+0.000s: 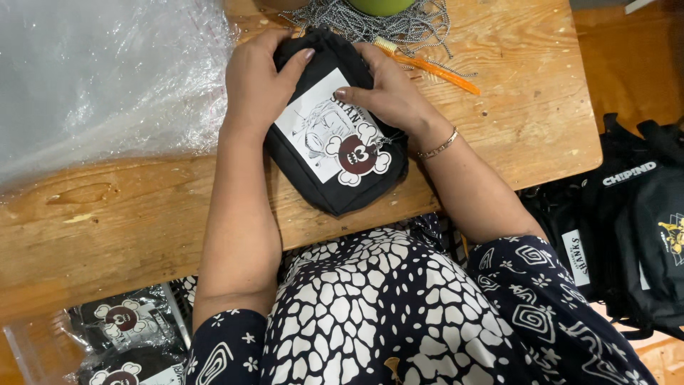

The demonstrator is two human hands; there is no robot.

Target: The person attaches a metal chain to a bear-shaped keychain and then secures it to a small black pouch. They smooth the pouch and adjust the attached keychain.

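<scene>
A small black pouch bag (335, 182) with a white printed patch and a dark red skull-shaped charm (358, 155) lies on the wooden table (128, 207). My left hand (256, 82) grips its upper left side, thumb on the patch. My right hand (381, 89), a thin bracelet at the wrist, holds the upper right edge with fingers curled over the top. Both hands clasp the bag from opposite sides.
A heap of metal ball chain (370, 25) and an orange comb-like tool (434, 70) lie behind the bag. Clear plastic wrap (100, 71) covers the table's left. Black bags (634, 221) are piled at right; bagged pouches (121, 335) sit lower left.
</scene>
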